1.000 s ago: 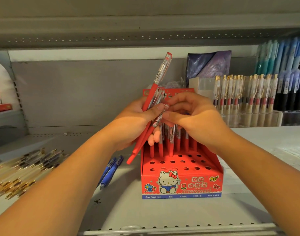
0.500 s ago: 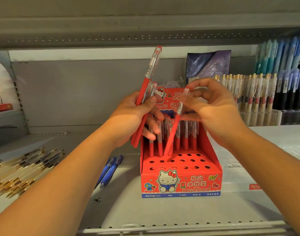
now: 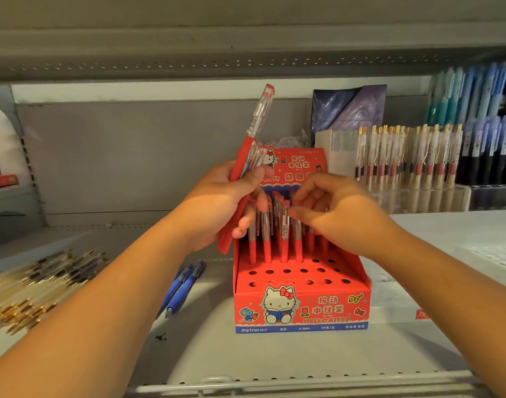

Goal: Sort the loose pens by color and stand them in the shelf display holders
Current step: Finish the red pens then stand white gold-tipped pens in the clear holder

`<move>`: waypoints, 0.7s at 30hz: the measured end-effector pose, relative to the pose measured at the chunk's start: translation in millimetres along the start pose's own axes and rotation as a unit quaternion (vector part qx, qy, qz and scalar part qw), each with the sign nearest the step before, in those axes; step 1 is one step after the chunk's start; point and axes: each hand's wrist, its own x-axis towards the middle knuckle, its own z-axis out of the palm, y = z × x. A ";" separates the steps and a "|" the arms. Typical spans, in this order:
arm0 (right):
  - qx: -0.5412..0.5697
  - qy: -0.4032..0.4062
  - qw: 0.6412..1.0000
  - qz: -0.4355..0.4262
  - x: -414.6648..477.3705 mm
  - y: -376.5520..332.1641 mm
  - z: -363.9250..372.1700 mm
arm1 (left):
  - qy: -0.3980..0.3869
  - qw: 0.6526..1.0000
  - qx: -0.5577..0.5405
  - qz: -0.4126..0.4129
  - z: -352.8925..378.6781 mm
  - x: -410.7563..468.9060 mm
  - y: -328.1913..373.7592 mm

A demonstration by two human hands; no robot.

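Observation:
A red Hello Kitty display holder (image 3: pixel 303 307) stands on the shelf, with several red pens (image 3: pixel 267 242) upright in its back rows and open holes in its front rows. My left hand (image 3: pixel 217 208) grips a bundle of red pens (image 3: pixel 241 165) just left of the holder's back card; one pen sticks up well above the others. My right hand (image 3: pixel 343 216) is over the holder's back rows, its fingertips pinching the top of a red pen (image 3: pixel 285 239) that stands in a hole.
Two blue pens (image 3: pixel 184 285) lie on the shelf left of the holder. A loose pile of gold-clipped pens (image 3: pixel 36 282) lies far left. Clear holders with gold-clipped pens (image 3: pixel 404 156) and blue and dark pens (image 3: pixel 490 124) stand at the back right. The shelf rail (image 3: pixel 274 384) runs along the front.
My right hand took one red pen from the bundle, swung it right and lowered it tip-down into the holder, where it now stands upright. My left hand stayed beside the holder with the bundle.

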 end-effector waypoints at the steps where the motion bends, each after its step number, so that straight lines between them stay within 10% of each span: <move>1: -0.007 -0.003 1.000 -0.002 -0.1 0.4 0.5 | -0.004 1.000 0.003 0.000 0.5 -0.3 0.0; 21: 0.323 0.030 0.945 0.045 -0.7 -24.2 1.0 | -0.162 0.985 0.006 -0.056 9.5 -9.9 1.1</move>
